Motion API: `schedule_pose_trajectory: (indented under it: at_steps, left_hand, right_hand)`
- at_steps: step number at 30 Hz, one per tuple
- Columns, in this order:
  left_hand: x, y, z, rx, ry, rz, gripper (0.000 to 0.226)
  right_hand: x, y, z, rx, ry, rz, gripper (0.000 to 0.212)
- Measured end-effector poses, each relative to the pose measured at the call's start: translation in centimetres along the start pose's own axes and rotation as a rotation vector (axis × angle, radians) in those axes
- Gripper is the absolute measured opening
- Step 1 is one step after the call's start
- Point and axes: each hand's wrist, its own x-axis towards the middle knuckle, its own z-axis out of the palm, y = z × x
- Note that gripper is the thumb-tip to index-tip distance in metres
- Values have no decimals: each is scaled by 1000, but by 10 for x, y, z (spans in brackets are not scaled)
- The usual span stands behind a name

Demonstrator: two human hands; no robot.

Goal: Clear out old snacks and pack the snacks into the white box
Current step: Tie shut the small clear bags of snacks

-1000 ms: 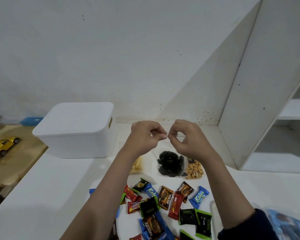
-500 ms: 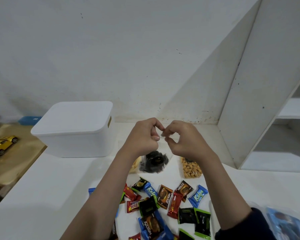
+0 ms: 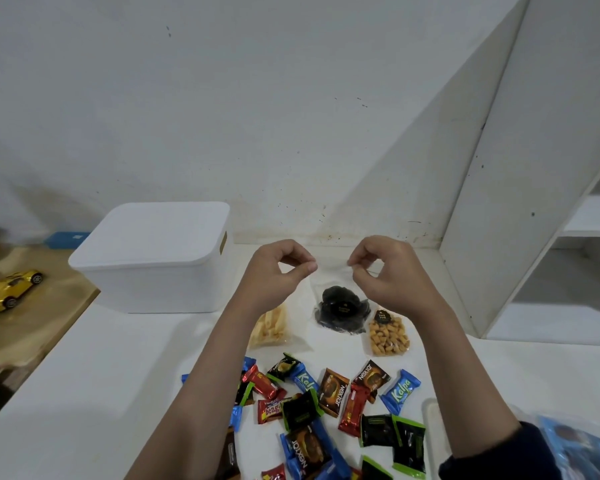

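My left hand (image 3: 278,275) and my right hand (image 3: 392,271) each pinch a top corner of a clear bag of black snacks (image 3: 342,308), which hangs between them above the counter. The white box (image 3: 153,258) stands to the left with its lid on. Under my hands lie a clear bag of pale chips (image 3: 271,327) and a clear bag of orange nuts (image 3: 388,336). Several small wrapped snacks (image 3: 329,407) in red, blue, brown and green-black wrappers are scattered nearer to me.
The white counter (image 3: 94,386) meets the wall behind. White shelving (image 3: 548,237) rises at the right. A gold toy car (image 3: 9,291) sits on a lower wooden surface at the left. A blue packet in plastic (image 3: 575,445) lies at the bottom right.
My hands have moved apart, stretching the top of the clear bag of black snacks between them. The bag has swung back to the right, under the gap between my hands.
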Motion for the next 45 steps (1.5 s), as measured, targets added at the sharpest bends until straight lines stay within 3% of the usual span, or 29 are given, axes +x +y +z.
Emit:
schedule_pose_trajectory:
  at_steps: [11,19,37,45]
  left_hand:
    - [-6,8,8,1,-28,146,12]
    - [-7,7,9,95,-36,190,11]
    - [-4,13,10,68,-3,190,11]
    - [1,14,5,54,-47,177,5]
  right_hand:
    - [0,-8,4,-105,-93,-71,5]
    - [-2,-13,8,-103,-35,-135,5]
    - [0,-20,13,-66,-92,-199,8]
    - [0,-14,7,-59,-35,-142,6]
